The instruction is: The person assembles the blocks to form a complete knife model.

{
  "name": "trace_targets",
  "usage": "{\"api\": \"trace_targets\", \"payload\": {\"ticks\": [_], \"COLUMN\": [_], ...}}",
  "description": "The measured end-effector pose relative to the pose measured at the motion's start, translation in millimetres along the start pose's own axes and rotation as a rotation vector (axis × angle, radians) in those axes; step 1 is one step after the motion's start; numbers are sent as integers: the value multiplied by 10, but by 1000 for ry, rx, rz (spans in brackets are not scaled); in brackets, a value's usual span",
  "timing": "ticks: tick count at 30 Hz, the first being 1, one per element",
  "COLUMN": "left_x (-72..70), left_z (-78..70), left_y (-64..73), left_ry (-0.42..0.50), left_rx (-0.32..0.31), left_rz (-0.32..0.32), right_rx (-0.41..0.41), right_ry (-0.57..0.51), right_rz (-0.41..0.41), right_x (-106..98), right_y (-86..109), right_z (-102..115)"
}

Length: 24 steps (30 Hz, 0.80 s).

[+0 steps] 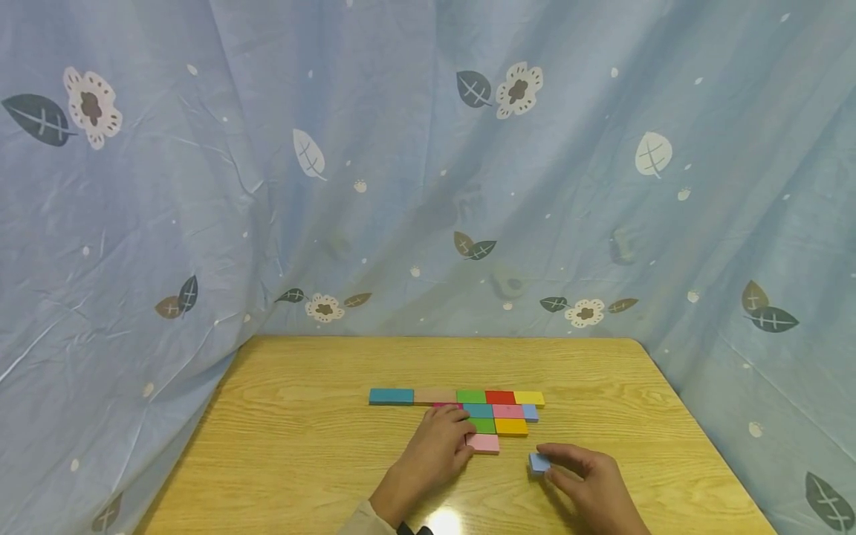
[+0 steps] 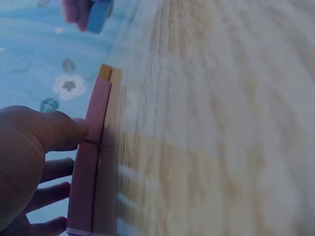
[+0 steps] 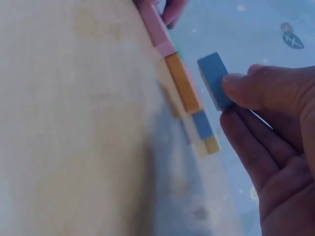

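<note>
My right hand (image 1: 590, 479) pinches a small light-blue block (image 1: 539, 464) between thumb and fingers, in front of and to the right of the rows of blocks. In the right wrist view that blue block (image 3: 214, 81) is tilted, with the thumb on its side. My left hand (image 1: 436, 444) rests over the left part of the nearer rows and hides some blocks there. Its thumb (image 2: 69, 132) touches a pink block (image 2: 98, 105) close to where it meets another pink block (image 2: 82, 189). The fingers reach over behind these blocks.
Rows of coloured blocks lie flush on the wooden table (image 1: 301, 446). The farthest row runs from a blue block (image 1: 391, 397) to a yellow one (image 1: 530, 398). An orange block (image 1: 511, 427) ends a nearer row. A blue patterned curtain (image 1: 401, 223) hangs behind and at both sides.
</note>
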State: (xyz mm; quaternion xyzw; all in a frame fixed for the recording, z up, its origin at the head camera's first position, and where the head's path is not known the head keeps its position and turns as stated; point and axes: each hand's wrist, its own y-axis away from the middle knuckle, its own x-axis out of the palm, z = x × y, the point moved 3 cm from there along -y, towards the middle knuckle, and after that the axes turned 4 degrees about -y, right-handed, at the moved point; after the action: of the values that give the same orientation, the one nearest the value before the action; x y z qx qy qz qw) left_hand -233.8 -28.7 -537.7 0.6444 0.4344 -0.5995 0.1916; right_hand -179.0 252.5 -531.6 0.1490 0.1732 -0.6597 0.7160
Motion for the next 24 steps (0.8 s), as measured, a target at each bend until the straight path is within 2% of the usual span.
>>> {"api": "trace_targets", "payload": {"ticks": [4, 8, 17, 24], "left_x": [12, 8, -46, -37], "left_z": [0, -2, -33, -16], "left_y": [2, 8, 17, 14], "left_ry": [-14, -7, -41, -41], "left_rx": [-13, -21, 23, 15], "left_rz": [-3, 5, -39, -28], "right_rx": [-161, -270, -299, -315], "right_ry": [59, 93, 179, 291], "right_rz": [-77, -79, -16, -8], "right_x": [50, 116, 287, 360], "right_y": [-84, -187, -376, -433], "right_z": [142, 204, 179, 144]}}
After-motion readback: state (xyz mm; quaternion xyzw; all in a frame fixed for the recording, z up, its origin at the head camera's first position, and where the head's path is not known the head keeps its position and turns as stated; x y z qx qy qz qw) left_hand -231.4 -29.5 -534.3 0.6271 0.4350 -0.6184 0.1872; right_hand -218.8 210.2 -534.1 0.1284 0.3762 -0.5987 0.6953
